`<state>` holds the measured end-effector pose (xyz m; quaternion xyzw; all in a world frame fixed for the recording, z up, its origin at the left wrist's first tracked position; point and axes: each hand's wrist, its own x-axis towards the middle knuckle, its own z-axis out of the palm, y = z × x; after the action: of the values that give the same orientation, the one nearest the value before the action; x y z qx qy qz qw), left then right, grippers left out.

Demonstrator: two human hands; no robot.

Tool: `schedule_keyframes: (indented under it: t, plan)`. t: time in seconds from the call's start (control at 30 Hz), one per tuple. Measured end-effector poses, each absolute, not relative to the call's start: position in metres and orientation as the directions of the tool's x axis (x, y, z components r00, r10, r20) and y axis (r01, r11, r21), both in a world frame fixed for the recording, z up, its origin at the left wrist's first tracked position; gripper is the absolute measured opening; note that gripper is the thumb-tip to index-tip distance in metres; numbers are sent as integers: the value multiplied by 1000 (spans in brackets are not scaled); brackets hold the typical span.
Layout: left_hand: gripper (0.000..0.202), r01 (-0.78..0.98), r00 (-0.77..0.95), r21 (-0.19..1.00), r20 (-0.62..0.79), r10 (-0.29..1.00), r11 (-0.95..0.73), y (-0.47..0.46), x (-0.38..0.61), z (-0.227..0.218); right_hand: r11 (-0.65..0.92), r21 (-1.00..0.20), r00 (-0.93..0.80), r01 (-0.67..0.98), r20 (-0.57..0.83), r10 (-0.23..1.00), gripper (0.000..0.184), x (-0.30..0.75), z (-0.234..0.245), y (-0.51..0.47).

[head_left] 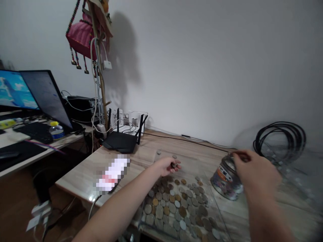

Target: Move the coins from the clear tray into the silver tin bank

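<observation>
Many silver and brass-coloured coins [181, 211] lie spread in a shallow clear tray [219, 215] on the wooden table. Over the tray's far part is my left hand [169, 166], palm partly up, its fingers curled round a few coins [174, 165]. A round printed tin [225, 181] with an orange label stands upright just right of the tray. My right hand [254, 169] is at the tin's top right, fingers bent together over the rim. Whatever those fingers hold, if anything, is hidden. The tin's inside cannot be made out.
A lit phone [113, 173], its screen blurred out, lies left of the tray with a cable. Behind it stands a black router [121, 141]. Coiled black cable [280, 134] rests against the wall at right. Monitors [46, 97] stand on another desk at left.
</observation>
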<state>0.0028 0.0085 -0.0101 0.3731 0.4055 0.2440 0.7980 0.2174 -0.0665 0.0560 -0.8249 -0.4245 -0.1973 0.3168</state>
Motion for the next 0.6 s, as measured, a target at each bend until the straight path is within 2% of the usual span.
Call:
schedule_keyframes:
  t: [0.07, 0.17, 0.3, 0.37, 0.43, 0.47, 0.53, 0.6]
  plan:
    - [15, -61, 548, 806, -466, 694, 589, 8, 3, -10, -494, -379, 618, 783, 566, 546, 23, 238, 59, -70]
    - [13, -14, 564, 852, -425, 708, 523, 6, 3, -9, -464, -396, 609, 792, 555, 566, 15, 257, 54, -69]
    - [11, 59, 613, 912, -355, 706, 407, 4, 2, -9, -407, -280, 479, 870, 680, 556, 24, 254, 49, -66]
    - [16, 81, 625, 933, -321, 711, 350, 2, 2, -9, -301, -259, 382, 918, 783, 491, 33, 240, 49, -64]
    - [22, 84, 633, 951, -281, 721, 297, 1, 1, -9, -86, -300, 303, 950, 823, 481, 35, 221, 47, -60]
    - [25, 81, 640, 958, -263, 722, 276, 0, 1, -9, 39, -341, 268, 939, 799, 538, 34, 210, 43, -57]
    - [29, 80, 642, 962, -249, 725, 260, 0, 1, -9, 244, -441, 132, 864, 666, 734, 33, 186, 33, -50]
    - [30, 67, 633, 959, -253, 732, 274, 0, 1, -10, 357, -504, -73, 786, 498, 864, 31, 165, 18, -42]
